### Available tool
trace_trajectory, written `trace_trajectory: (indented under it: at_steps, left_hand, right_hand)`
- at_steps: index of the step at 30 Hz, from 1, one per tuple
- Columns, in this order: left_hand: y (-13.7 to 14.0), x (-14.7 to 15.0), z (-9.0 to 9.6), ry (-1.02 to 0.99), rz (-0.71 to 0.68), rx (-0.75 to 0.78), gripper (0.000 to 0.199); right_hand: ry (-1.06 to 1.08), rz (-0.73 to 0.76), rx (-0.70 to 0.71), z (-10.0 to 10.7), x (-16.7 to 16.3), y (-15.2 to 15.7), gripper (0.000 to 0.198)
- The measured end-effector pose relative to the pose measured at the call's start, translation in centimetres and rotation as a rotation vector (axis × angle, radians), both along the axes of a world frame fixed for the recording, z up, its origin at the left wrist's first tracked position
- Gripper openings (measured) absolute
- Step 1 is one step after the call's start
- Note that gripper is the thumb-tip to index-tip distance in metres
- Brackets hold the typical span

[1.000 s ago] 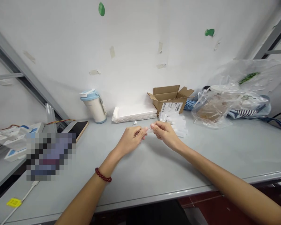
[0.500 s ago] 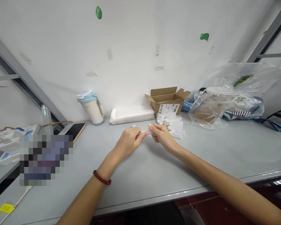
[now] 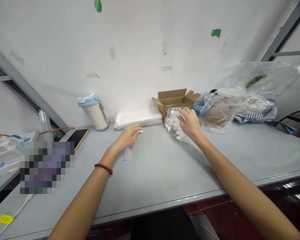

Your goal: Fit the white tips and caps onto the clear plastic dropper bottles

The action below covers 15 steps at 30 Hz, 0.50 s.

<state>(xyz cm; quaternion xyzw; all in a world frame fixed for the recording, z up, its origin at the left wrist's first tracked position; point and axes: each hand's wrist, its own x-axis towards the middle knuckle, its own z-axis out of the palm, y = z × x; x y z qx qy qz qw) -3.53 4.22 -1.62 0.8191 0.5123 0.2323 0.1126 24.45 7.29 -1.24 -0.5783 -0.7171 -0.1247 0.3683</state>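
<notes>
My left hand (image 3: 128, 136) is low over the table in front of the stacked envelopes, its thumb and fingers closed about a small white piece (image 3: 140, 131). A translucent plastic strip (image 3: 127, 154) lies on the table just below this hand. My right hand (image 3: 190, 124) is at the pile of translucent white plastic pieces (image 3: 173, 125) with thin strings, in front of the cardboard box. Its thumb and fingers pinch one white plastic piece (image 3: 176, 113) at the top of the pile. The palm and forearm cover part of the pile's right side.
An open cardboard box (image 3: 176, 100) stands behind the pile. Flat white envelopes (image 3: 140, 120) are stacked against the wall, beside a blue-lidded cup (image 3: 95, 113). A phone (image 3: 81, 138) lies at left. Clear plastic bags (image 3: 217, 113) and blue cloth (image 3: 268, 111) lie at right.
My hands, which were together on a thin translucent piece, have moved apart. The left went left and the right moved to the pile. A translucent strip now shows on the table below my left hand.
</notes>
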Motion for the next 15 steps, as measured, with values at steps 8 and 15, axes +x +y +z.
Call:
trace_trajectory:
  at_steps: [8, 15]
  left_hand:
    - [0.2, 0.9, -0.7, 0.032, -0.055, -0.086, 0.039]
    - [0.5, 0.4, -0.9, 0.086, -0.011, -0.043, 0.037]
  right_hand:
    - [-0.284, -0.066, -0.180, -0.3, -0.5, -0.2, 0.032]
    - [-0.404, -0.101, -0.229, -0.8, -1.0, -0.4, 0.031]
